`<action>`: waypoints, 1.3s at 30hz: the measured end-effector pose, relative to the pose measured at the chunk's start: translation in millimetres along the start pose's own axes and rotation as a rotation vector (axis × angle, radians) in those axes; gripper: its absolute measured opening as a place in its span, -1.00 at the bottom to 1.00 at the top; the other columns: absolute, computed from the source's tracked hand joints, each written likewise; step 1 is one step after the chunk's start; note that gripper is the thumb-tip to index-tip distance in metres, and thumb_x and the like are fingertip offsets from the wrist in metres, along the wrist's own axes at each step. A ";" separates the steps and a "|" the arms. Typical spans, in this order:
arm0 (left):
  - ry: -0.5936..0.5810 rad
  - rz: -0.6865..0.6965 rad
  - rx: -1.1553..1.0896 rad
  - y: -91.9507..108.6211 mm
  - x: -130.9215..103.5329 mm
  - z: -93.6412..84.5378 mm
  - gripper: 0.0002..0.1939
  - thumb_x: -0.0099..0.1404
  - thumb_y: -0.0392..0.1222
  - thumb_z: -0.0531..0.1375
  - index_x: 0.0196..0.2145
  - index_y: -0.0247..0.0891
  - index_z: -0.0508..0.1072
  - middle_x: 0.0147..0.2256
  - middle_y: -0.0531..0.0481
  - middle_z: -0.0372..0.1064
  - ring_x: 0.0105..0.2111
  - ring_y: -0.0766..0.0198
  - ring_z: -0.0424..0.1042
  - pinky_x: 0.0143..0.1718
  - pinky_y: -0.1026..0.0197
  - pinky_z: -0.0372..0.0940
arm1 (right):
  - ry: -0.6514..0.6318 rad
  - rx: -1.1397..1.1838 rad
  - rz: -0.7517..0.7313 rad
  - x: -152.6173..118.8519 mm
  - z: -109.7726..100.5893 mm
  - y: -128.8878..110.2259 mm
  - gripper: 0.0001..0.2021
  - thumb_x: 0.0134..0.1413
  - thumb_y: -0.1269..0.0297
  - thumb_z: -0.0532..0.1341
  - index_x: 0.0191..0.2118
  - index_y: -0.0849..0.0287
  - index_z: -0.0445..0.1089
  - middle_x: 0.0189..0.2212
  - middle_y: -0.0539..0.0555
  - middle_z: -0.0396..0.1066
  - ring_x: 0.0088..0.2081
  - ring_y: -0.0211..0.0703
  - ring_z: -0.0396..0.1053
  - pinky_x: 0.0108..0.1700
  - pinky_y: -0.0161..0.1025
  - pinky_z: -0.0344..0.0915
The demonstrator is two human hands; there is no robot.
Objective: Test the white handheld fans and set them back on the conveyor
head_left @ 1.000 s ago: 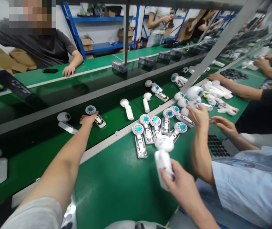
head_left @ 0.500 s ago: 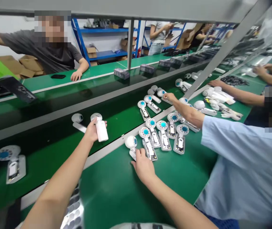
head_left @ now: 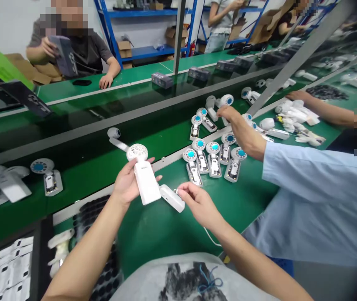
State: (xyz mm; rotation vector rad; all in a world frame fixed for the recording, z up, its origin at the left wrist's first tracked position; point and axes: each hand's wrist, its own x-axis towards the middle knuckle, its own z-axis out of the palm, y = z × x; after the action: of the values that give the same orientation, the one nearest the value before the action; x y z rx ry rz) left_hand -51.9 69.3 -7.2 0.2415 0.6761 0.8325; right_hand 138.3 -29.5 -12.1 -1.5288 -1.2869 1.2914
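Note:
In the head view, my left hand (head_left: pixel 127 184) grips a white handheld fan (head_left: pixel 148 182), its round grille up and the blank side of its handle toward me. Fingertips show past the handle's right edge. My right hand (head_left: pixel 197 200) pinches a small white cable plug (head_left: pixel 176 191) between thumb and fingers. A white cable (head_left: pixel 211 237) runs below that wrist. Between my hands is a second white handle (head_left: pixel 172 198), close beside the plug; its upper end is hidden behind the held fan. Whether the plug touches it, I cannot tell.
Several fans with exposed handle insides (head_left: pixel 215 165) lie right of centre; more lie on the green conveyor (head_left: pixel 81 175). A co-worker's hand (head_left: pixel 233 121) reaches among them. A slanted metal post (head_left: pixel 291 58) rises at right. A black tray (head_left: pixel 37 234) with white parts sits lower left.
My left hand has brought the fan nearer to me and to the right. My right hand has left the fan row and now holds a plug. Across the line, a co-worker now holds up a box.

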 end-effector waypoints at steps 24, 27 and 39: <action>0.065 0.139 0.512 -57.0 -33.6 30.0 -0.73 0.09 -0.19 0.27 -0.23 -0.27 0.39 -0.44 0.07 0.36 -0.48 0.39 0.34 -0.45 0.34 0.26 | -0.056 0.001 -0.149 -23.1 7.8 -3.4 -0.90 0.10 0.29 0.11 -0.38 0.18 0.30 -0.52 -0.04 0.35 -0.47 -0.31 0.29 -0.38 -0.33 0.23; 0.078 0.140 0.616 -61.3 -34.2 28.9 -0.70 0.09 -0.18 0.28 -0.20 -0.28 0.38 -0.40 0.05 0.38 -0.46 0.38 0.35 -0.43 0.33 0.26 | -0.041 -0.122 -0.159 -25.6 9.0 -0.8 -0.90 0.09 0.32 0.10 -0.41 0.18 0.28 -0.53 -0.05 0.34 -0.49 -0.30 0.26 -0.38 -0.32 0.20; 0.142 0.073 0.587 -81.8 -28.8 24.2 -0.63 0.02 -0.14 0.30 -0.21 -0.27 0.36 -0.41 0.04 0.39 -0.49 0.34 0.36 -0.44 0.29 0.26 | -0.120 -0.080 -0.057 -16.1 4.6 14.9 -0.89 0.05 0.33 0.11 -0.46 0.18 0.25 -0.61 -0.10 0.24 -0.56 -0.35 0.14 -0.50 -0.38 0.06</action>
State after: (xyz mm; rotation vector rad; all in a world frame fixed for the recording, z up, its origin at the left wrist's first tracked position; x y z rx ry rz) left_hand -1.1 -4.9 -12.3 0.7443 1.0431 0.7078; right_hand 137.3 -48.7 -23.6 -1.4766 -1.4640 1.3260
